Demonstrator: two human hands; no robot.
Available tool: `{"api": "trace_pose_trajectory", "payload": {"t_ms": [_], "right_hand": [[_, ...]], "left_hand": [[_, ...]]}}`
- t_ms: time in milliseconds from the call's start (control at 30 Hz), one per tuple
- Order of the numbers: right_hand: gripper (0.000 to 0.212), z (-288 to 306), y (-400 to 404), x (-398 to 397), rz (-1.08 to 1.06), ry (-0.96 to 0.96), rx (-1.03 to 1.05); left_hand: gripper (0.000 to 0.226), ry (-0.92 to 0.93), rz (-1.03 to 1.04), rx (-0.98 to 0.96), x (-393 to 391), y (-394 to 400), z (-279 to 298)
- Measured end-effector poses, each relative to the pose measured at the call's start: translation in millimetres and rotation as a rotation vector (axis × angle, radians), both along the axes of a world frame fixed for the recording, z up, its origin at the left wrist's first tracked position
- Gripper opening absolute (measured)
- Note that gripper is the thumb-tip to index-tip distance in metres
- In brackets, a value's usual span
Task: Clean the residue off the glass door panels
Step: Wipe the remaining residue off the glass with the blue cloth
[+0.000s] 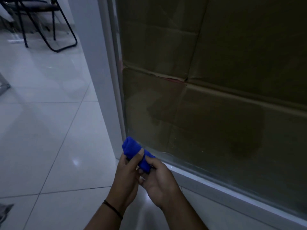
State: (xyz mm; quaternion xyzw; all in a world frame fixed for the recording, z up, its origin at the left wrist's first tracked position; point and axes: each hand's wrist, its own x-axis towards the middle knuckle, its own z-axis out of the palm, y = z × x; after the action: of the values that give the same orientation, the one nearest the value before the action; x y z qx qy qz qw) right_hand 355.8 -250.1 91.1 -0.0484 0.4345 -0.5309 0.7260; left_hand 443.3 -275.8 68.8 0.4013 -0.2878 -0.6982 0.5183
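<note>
Blue cloth (pixel 139 155), rolled into a tight wad, sits pinched between both hands: the left hand (pixel 127 171) curls round it with the thumb on top, and the right hand (pixel 157 178) grips its lower end. It hovers just off the bottom left corner of the glass panel (pixel 207 127). Hazy smears on the lower glass suggest wiping is under way, with more left to do.
</note>
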Motion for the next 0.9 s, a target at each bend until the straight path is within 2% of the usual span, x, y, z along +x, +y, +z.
{"api": "trace_pose_trajectory", "payload": {"t_ms": [67,133,233,333,400,567,900], "right_hand": [[0.034,2.9,1.0,-1.7,0.004,-0.112,0.006],[0.033,5.3,0.7,-3.4,0.040,-0.100,0.011],[0.026,4.3,-0.6,-8.3,0.107,0.162,0.079],[0.023,-1.1,0.6,-19.7,0.125,0.496,0.134],[0.017,-5.2,5.8,-31.3,0.074,0.580,0.134],[0.009,-8.3,26.7,-68.5,-0.032,0.640,0.071],[0.007,-5.6,62.5,-118.0,-0.126,0.593,0.047]], "left_hand": [[0.039,-0.001,-0.020,-0.035,3.5,1.2,1.0],[0.043,-0.069,0.010,-0.094,7.3,0.3,1.4],[0.040,-0.287,0.139,-0.143,9.6,-6.4,-0.1],[0.025,-0.521,0.346,-0.182,8.1,-25.3,-5.0],[0.024,-0.688,0.405,-0.279,5.7,-41.6,-8.1],[0.024,-0.990,0.419,-0.464,0.3,-75.9,-21.5],[0.021,-1.046,0.331,-0.608,-24.7,-71.4,-30.2]]}}
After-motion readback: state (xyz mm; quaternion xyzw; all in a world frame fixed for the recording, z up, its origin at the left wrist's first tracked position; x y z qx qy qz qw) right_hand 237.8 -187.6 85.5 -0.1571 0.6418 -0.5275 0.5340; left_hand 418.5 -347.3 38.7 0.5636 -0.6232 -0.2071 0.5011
